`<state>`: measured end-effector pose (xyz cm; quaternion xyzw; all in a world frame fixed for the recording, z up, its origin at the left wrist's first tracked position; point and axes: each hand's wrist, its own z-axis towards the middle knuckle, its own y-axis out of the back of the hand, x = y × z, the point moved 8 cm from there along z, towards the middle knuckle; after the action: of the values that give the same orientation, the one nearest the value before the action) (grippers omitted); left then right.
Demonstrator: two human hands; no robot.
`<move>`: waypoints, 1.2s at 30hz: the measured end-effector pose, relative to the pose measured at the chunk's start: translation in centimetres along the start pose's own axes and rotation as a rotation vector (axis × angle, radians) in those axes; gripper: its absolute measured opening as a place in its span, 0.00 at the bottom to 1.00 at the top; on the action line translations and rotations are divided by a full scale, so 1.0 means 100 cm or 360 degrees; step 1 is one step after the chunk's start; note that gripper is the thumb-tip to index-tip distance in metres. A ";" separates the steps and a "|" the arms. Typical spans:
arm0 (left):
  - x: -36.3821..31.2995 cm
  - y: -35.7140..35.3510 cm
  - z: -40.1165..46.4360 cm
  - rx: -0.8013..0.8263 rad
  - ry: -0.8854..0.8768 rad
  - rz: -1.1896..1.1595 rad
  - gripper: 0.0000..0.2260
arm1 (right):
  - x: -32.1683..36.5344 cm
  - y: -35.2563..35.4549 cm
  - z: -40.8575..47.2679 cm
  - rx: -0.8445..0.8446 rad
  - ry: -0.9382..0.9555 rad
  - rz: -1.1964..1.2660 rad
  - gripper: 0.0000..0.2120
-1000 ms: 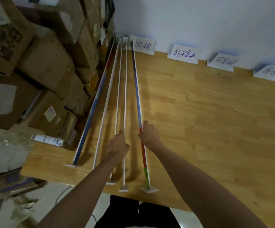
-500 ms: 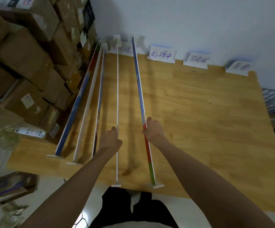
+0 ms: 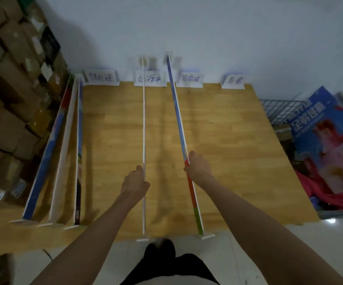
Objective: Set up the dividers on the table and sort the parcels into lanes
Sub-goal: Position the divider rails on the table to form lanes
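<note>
Both held dividers have shifted rightward across the wooden worktop (image 3: 228, 140) since a moment ago; the left hand (image 3: 134, 182) grips a thin white divider (image 3: 144, 124) near the middle; the right hand (image 3: 197, 167) grips a blue-and-red divider (image 3: 177, 112); three more dividers (image 3: 68, 153) lean together at the left edge beside stacked cardboard parcels (image 3: 8, 95); paper lane labels (image 3: 189, 80) line the far edge.

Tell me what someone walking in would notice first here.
Two long dividers held upright mid-table: the left hand grips a thin white divider, the right hand a colourful divider. Three more dividers stand bunched at the wooden table's left edge, beside stacked cardboard boxes.
</note>
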<state>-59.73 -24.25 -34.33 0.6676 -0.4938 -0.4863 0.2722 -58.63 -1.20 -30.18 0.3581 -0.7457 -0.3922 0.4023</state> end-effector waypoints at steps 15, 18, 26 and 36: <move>-0.109 -0.031 0.007 0.0089 -0.0353 0.0115 0.11 | -0.127 0.063 -0.016 -0.0163 -0.0370 0.0005 0.13; -0.136 -0.041 0.012 0.0091 -0.0381 0.0126 0.12 | -0.156 0.075 -0.007 -0.0175 -0.0391 0.0009 0.12; -0.214 -0.093 0.024 0.0103 -0.0284 0.0127 0.15 | -0.251 0.112 0.033 -0.0205 -0.0328 0.0012 0.11; -0.303 -0.156 0.030 0.0140 -0.0096 0.0041 0.14 | -0.362 0.156 0.070 -0.0156 -0.0222 -0.0053 0.10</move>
<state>-57.50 9.81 -37.09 0.6575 -0.5312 -0.4804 0.2339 -52.99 38.45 -30.69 0.3222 -0.7458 -0.4587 0.3599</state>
